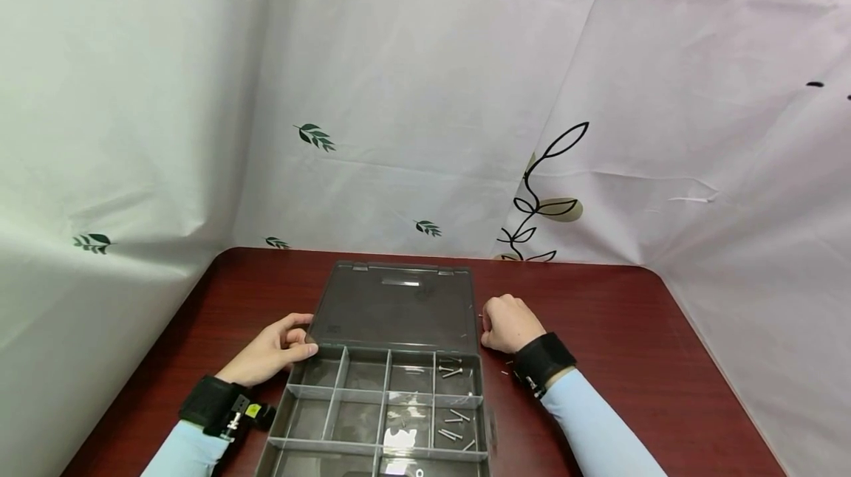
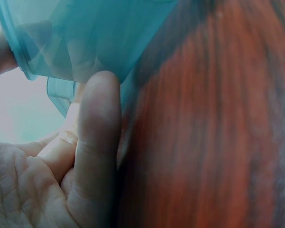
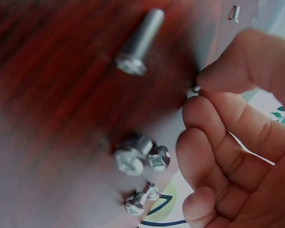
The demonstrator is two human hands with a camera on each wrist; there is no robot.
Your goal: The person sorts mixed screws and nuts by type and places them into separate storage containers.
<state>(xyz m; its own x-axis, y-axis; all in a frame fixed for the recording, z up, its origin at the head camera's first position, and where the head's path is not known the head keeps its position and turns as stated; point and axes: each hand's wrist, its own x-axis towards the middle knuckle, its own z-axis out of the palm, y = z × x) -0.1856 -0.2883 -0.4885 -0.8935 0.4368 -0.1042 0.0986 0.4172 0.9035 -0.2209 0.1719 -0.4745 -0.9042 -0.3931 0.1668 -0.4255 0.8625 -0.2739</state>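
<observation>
A grey see-through compartment box (image 1: pixel 362 390) lies on the table with its lid (image 1: pixel 397 307) laid open toward the back. My left hand (image 1: pixel 272 351) grips its left edge near the hinge, with the thumb (image 2: pixel 99 114) against the plastic wall in the left wrist view. To the right of the lid, my right hand (image 1: pixel 510 323) is low over the table. In the right wrist view, its thumb and forefinger pinch a small metal screw (image 3: pixel 195 89), mostly hidden by the fingertips. Loose screws (image 3: pixel 141 40) lie on the wood beside that hand.
Several screws (image 1: pixel 450 372) lie in the box's back right compartment, and more screws (image 1: pixel 450 434) in the one in front of it. A small ring (image 1: pixel 419 472) is near the bottom of the head view. Patterned white cloth (image 1: pixel 412 93) hangs behind the dark red table (image 1: pixel 618 344).
</observation>
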